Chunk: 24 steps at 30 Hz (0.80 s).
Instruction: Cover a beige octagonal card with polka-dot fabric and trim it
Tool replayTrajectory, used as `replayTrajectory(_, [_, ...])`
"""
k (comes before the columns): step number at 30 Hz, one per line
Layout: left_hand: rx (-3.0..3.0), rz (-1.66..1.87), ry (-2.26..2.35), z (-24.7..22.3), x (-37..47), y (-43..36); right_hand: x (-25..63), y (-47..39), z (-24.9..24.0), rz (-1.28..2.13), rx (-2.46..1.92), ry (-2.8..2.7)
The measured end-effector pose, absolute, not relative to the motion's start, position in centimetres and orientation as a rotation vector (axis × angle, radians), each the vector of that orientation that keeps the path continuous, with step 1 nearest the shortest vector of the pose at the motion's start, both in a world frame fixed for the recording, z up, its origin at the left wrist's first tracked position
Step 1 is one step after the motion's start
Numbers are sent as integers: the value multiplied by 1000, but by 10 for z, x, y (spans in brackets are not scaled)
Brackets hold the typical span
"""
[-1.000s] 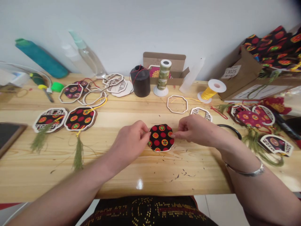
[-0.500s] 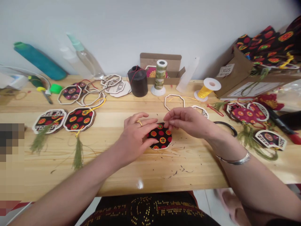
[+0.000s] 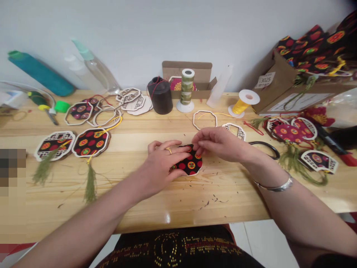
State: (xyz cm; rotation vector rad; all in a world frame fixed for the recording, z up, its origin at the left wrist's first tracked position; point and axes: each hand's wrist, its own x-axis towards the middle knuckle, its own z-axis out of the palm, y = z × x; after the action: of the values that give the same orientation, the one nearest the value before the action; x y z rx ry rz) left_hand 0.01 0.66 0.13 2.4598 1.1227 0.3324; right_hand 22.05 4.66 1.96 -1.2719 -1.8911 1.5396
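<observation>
Beneath a pale wall point(image 3: 125, 33) runs our light wooden counter point(image 3: 134, 219), and on it, right between our two hands, sits the black patterned piece point(image 3: 192, 165) with red dots and bright flower rounds, a pale rim showing along its near edge. Our left hand point(image 3: 163, 163) is unclenched, its fingers spread over the piece's left part, with the thumb lower down and a gold ring point(image 3: 168, 150) on one finger. Our right hand point(image 3: 217, 144) has its fingers bent close together at the piece's upper right edge; we cannot tell whether they pinch it. Just nearer us than the hands, dark bits point(image 3: 206, 204) are scattered. Just beyond the right hand lie a bare pale frame point(image 3: 216, 121) and a lattice-cut frame point(image 3: 241, 134), with a black loop point(image 3: 276, 151) to its right. Farther beyond our hands stand a black cone point(image 3: 163, 99) wound with red thread, a green spool point(image 3: 186, 89) and, more to the right, a yellow spool point(image 3: 240, 108). Well left of our left hand, two patterned pendants point(image 3: 90, 142) lie side by side with green tassels point(image 3: 90, 182). Well to the right of our right hand, a cardboard box point(image 3: 283, 80) holds patterned cloth point(image 3: 314, 46).
</observation>
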Motion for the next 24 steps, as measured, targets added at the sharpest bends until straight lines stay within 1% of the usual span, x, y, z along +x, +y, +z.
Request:
replayTrajectory(3, [2461,336,1117,2,0,6,222,48,20,1485,-1343,-1922])
replayTrajectory(7, [2463,426,1144,5,-3,7,225,47,21,1308,-1474,-1943])
replayTrajectory(12, [2541,435,1089,7,-8,10,225,42,30,1397,-1197,-1994])
replayTrajectory(15, [2587,379,1035,7,-7,9,222,39,33,1155,-1186,-2175])
replayTrajectory(18, [2596,364,1000,7,-4,5,221,40,29,965,-1207,-2164])
replayTrajectory(21, [2634,424,974,6,0,-1,221,41,25,891,-1202,-2046])
replayTrajectory(24, [2756,577,965,6,3,-7,223,42,27,921,-1188,-2035])
